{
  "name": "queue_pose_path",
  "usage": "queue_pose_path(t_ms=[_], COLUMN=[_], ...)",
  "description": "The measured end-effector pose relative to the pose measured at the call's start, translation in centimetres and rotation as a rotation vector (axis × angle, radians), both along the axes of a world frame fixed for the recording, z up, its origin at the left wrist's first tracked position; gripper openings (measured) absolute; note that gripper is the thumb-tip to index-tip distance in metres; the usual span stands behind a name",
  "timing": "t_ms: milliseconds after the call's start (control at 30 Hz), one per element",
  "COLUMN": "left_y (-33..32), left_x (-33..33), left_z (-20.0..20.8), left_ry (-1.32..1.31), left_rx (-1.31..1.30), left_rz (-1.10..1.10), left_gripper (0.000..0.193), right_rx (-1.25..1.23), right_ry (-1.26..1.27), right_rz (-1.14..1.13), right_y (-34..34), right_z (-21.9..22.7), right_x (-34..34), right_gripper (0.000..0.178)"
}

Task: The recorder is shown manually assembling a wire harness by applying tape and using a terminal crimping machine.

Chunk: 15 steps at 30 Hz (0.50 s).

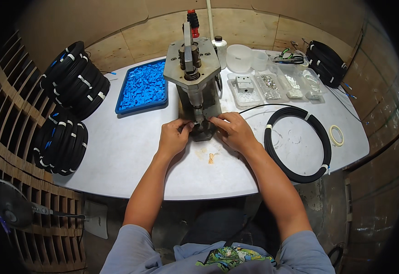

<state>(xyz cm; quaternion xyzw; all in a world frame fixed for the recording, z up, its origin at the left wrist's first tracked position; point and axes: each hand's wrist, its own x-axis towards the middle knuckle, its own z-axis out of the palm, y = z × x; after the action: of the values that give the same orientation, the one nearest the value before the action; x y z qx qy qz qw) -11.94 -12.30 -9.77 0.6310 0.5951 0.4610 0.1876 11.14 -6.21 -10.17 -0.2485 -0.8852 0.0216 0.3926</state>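
Observation:
A metal bench press [192, 68] with a lever on top stands in the middle of the table, and both my hands are at its base. On the left of the ram, my left hand [175, 137] is closed in a pinch. Whatever lies between its fingertips is too small to make out. My right hand [237, 131] is closed at the right side of the ram, its fingers on the end of a black cable [264, 105]. That cable runs back to a black cable coil [269, 145] lying on the table to the right. The cable tip is hidden at the press.
A tray [121, 106] of small blue parts stands left of the press, beside stacked cable coils [81, 82]. Right of it are plastic trays [245, 101] of small parts, a white tub [239, 58] and a tape roll [336, 135]. An orange scrap [211, 158] lies in front.

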Motion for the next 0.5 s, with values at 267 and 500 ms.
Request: queue_pose_path(t_ms=[267,500], left_y=[-0.25,0.00], left_x=[0.29,-0.14], left_z=[0.45,0.09], left_ry=[0.021,0.012], left_rx=[-0.014,0.013], left_rz=[-0.002,-0.007], left_gripper=[0.019,0.019], right_rx=[0.028,-0.015], right_ry=[0.045,0.023], right_rz=[-0.027,-0.004], right_y=[0.07,0.08], right_z=[-0.01,-0.30], right_x=[-0.41,-0.12], right_gripper=[0.047,0.047])
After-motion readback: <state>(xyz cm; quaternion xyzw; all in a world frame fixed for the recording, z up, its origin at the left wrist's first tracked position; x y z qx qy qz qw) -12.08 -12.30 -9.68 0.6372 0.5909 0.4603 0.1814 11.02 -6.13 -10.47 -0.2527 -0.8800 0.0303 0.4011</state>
